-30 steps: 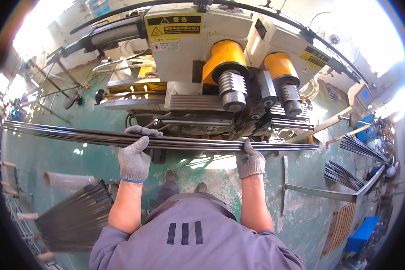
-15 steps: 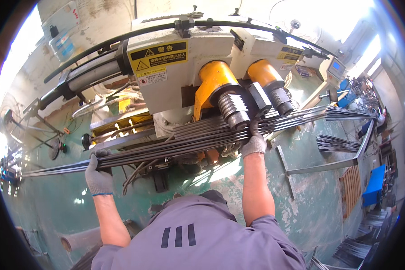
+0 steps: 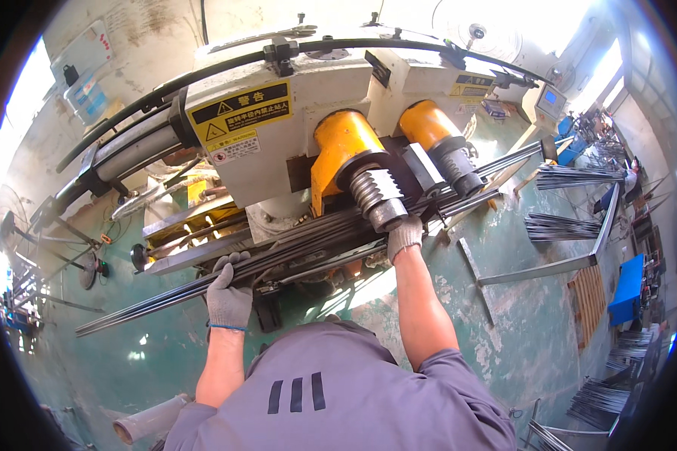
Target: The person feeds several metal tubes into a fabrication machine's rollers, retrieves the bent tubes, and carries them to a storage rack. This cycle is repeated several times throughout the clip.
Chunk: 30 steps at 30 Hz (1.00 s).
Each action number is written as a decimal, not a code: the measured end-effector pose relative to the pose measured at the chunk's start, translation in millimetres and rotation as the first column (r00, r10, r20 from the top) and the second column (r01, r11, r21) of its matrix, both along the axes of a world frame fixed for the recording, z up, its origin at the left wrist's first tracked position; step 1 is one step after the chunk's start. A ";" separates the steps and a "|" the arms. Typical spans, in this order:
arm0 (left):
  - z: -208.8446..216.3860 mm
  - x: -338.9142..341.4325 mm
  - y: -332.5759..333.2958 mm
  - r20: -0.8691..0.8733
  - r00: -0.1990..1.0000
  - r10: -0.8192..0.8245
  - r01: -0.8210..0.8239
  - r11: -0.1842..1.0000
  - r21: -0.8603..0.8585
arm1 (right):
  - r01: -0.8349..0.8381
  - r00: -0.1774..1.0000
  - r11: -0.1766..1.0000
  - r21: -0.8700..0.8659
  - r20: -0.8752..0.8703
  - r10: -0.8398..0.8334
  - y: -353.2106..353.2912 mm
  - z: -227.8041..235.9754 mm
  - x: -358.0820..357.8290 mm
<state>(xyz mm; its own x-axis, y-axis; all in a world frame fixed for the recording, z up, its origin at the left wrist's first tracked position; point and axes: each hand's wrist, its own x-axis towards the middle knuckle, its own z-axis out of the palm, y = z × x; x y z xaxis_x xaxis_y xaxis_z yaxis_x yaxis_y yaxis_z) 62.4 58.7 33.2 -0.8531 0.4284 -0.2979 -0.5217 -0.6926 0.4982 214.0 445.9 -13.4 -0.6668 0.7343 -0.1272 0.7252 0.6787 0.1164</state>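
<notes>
A bundle of long thin dark metal rods (image 3: 158, 298) slants across the front of the machine, its left end sticking out in the air. My left hand (image 3: 229, 301), in a grey knit glove, is closed around the rods left of the machine's middle. Under the left grooved roller (image 3: 376, 198) is my right hand (image 3: 405, 242), also gloved. It is at the rods, but its fingers are mostly hidden. To the right, a second grooved roller (image 3: 459, 167) stands beside a square steel block (image 3: 423, 168). Both rollers sit on yellow housings (image 3: 347, 135).
More rods (image 3: 579, 176) lie on a metal rack (image 3: 538, 275) at the right. A control box with a screen (image 3: 551, 100) stands behind it. A blue bin (image 3: 626, 300) and a wooden pallet (image 3: 587, 306) are farther right. A tube (image 3: 152, 419) lies at lower left.
My left hand has moved right and slightly up, and the rods' left end has shifted right and down. My right hand has moved slightly left, with its fingers now less visible.
</notes>
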 end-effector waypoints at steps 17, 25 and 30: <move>-6.1 -28.6 7.4 0.003 1.000 0.019 -0.018 0.998 -0.059 | 0.137 0.654 0.772 -0.620 -0.529 -0.541 3.3 -29.5 2.7; 0.5 -36.5 -9.4 -0.125 0.987 0.099 -0.109 0.991 -0.072 | -0.180 -0.110 0.313 -0.933 -0.297 -0.948 -34.9 2.0 70.7; -4.0 -60.6 -35.4 0.058 0.903 0.425 -0.403 0.887 -0.224 | -0.053 -0.088 0.211 -0.976 -0.206 -0.975 -42.7 -64.0 149.2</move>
<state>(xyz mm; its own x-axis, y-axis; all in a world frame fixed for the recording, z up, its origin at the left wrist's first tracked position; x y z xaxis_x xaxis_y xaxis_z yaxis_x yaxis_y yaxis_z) 1.8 23.3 29.2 -0.8996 -0.0361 -0.4352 -0.2649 -0.7472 0.6095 363.2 403.2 -77.4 -0.1064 0.8144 -0.5705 0.0163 -0.5722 -0.8199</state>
